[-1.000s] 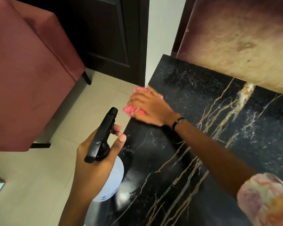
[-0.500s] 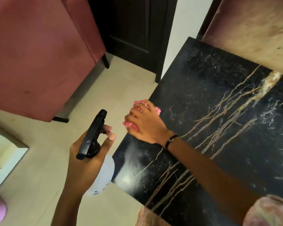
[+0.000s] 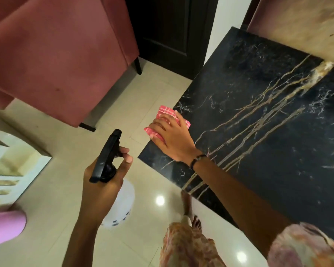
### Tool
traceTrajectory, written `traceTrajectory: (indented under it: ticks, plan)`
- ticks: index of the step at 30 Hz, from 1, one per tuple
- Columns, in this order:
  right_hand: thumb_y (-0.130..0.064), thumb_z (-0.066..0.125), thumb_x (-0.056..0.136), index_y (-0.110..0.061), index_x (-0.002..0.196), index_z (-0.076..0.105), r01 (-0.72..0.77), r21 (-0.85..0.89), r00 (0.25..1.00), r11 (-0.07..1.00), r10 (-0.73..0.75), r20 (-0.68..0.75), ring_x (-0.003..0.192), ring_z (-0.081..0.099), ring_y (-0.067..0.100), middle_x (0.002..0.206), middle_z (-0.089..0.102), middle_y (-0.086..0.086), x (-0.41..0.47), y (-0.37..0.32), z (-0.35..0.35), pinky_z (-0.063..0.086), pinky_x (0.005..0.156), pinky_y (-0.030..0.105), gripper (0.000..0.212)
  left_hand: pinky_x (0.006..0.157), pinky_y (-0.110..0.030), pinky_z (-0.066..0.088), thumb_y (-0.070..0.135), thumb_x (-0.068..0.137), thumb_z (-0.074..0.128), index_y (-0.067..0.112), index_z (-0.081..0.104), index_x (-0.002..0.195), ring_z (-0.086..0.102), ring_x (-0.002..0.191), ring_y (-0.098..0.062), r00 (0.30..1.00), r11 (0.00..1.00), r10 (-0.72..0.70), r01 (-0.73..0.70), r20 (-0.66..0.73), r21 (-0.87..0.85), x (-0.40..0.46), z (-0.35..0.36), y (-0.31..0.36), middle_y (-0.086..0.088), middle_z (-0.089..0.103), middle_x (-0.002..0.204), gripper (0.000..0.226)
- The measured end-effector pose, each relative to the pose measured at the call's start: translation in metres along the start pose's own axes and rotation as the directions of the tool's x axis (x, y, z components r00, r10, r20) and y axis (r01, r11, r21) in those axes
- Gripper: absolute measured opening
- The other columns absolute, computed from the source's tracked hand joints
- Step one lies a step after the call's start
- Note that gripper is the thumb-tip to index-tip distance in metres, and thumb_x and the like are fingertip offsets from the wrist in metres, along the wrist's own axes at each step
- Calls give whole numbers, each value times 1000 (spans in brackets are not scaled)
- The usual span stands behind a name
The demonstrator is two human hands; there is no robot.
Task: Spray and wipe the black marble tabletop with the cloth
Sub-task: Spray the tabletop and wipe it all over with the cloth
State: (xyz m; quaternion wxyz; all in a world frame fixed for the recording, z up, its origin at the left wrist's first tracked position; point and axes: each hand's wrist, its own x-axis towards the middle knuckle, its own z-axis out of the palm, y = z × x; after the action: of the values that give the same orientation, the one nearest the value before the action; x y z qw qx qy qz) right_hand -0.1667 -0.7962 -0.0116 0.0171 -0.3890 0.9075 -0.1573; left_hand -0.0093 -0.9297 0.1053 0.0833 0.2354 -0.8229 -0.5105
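The black marble tabletop (image 3: 268, 132) with gold veins fills the right side of the head view. My right hand (image 3: 172, 135) lies flat on a pink checked cloth (image 3: 165, 113) at the table's left edge, with part of the cloth hanging over the edge. My left hand (image 3: 104, 180) holds a spray bottle over the floor beside the table's near corner, fingers wrapped round its black trigger head (image 3: 106, 157). The bottle's white body (image 3: 121, 205) hangs below my hand.
A dusky-red upholstered chair (image 3: 56, 54) stands on the cream tiled floor (image 3: 143, 93) to the left. A dark door (image 3: 172, 26) is behind. A brown panel (image 3: 307, 22) borders the table's far side. My bare foot (image 3: 189, 209) is near the table corner.
My right hand slid the cloth along the table's left edge towards the near corner. The view shifted back and left, showing more floor. My left hand kept hold of the bottle.
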Motion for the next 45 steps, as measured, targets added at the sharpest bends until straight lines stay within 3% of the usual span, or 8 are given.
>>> traceTrajectory:
  ticks: [4, 8, 13, 17, 27, 34, 41, 45]
  plan:
    - [-47, 23, 100, -28, 142, 40, -20, 48, 996, 999, 16, 87, 142, 28, 19, 147, 44, -5, -75, -26, 4, 1, 119, 42, 49, 54, -8, 40, 36, 79, 64, 54, 61, 91, 43, 43, -8, 1000, 997, -9, 11, 21, -73, -24, -8, -6, 6, 61, 65, 22]
    - [-50, 21, 101, -32, 141, 39, -17, 41, 998, 999, 14, 69, 138, 34, 16, 145, 46, -9, -143, -31, 3, 17, 115, 40, 48, 55, -11, 41, 38, 77, 63, 61, 58, 90, 38, 47, -10, 999, 993, -41, 43, 19, -114, -36, -16, -12, 2, 65, 81, 26]
    - [-55, 31, 95, -32, 136, 44, -12, -80, 1000, 997, 13, 9, 129, 39, 20, 140, 51, -6, -114, -24, 0, 38, 102, 49, 49, 56, -11, 40, 34, 80, 64, 41, 63, 92, 39, 50, -15, 997, 991, -78, 78, -2, -110, -40, -29, -27, 7, 66, 82, 14]
    - [-62, 33, 90, -26, 136, 45, -41, -136, 998, 990, 48, 49, 145, 23, 24, 146, 44, -5, -47, -36, 10, 14, 116, 58, 59, 56, -12, 41, 34, 81, 63, 57, 59, 92, 39, 49, -13, 999, 993, -50, 50, 4, -106, -36, -41, -34, 13, 67, 90, 26]
    - [-61, 40, 79, -17, 97, 70, 117, -377, 958, 919, -5, 286, 101, 55, 28, 94, 71, 5, 22, -83, 22, 30, 104, 45, 56, 56, -11, 42, 36, 79, 62, 66, 54, 94, 42, 50, -18, 1000, 998, -5, 7, 29, -70, -25, -59, -47, 16, 66, 98, 34]
    - [-49, 47, 85, -19, 128, 55, 157, -215, 988, 964, -153, 34, 129, 45, 26, 131, 59, 4, -29, -66, 26, 17, 118, 44, 53, 54, -7, 41, 39, 78, 63, 57, 57, 95, 41, 45, -11, 997, 997, 8, -2, 72, -76, -18, -62, -41, 14, 66, 94, 25]
    - [-54, 27, 96, -27, 148, 26, -68, -247, 986, 967, 102, 130, 146, 17, 23, 151, 39, 4, -170, -22, 7, 15, 119, 48, 58, 55, -10, 41, 38, 78, 63, 60, 57, 94, 40, 46, -12, 992, 996, 42, -33, 115, -79, -13, -60, -39, 13, 67, 92, 28]
    - [-57, 16, 97, -28, 150, 19, -389, -154, 916, 908, 400, 42, 148, 13, 23, 155, 31, 5, -222, -7, -14, 14, 118, 51, 60, 57, -8, 40, 32, 80, 65, 45, 62, 97, 41, 46, -10, 989, 996, 28, -16, 142, -89, -9, -50, -37, 9, 67, 82, 22]
